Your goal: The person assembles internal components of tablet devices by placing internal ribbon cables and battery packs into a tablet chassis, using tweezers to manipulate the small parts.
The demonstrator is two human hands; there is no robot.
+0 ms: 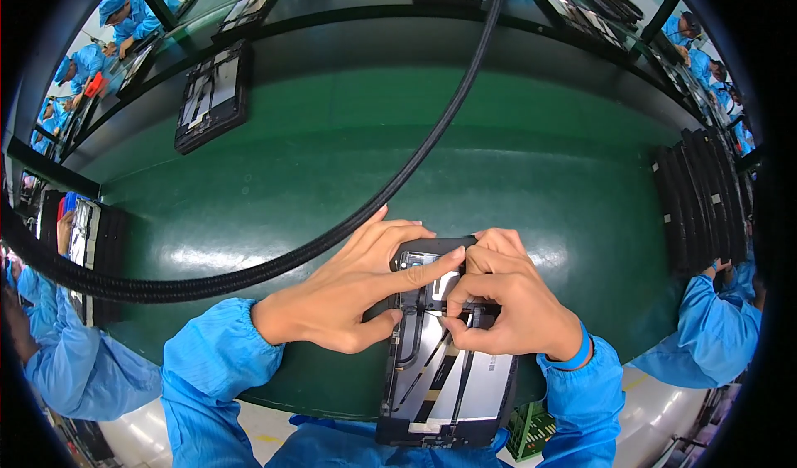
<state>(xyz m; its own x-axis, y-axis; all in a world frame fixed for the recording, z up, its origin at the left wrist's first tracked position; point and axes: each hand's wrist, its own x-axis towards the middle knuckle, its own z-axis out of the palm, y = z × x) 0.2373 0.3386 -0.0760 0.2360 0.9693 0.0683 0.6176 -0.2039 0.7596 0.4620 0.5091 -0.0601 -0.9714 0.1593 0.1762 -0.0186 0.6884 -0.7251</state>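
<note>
An opened tablet-like device [496,385] lies at the near edge of the green workbench, its silver inside, dark cables and black frame facing up. Across its upper left part rests my left hand [349,289], fingers stretched out and apart. The left index finger reaches over the upper middle of the device, close to the right hand. My right hand [515,302] is closed in a pinch over the device's middle, near the cable ends. Whatever sits between those fingertips is hidden. A blue band [574,352] circles my right wrist.
A thick black braided hose [390,190] arcs over the green bench [290,169]. Another opened device [212,96] lies at the back left. Dark panels are stacked [700,202] at the right, and more devices [85,252] stand at the left. Co-workers in blue sit on both sides.
</note>
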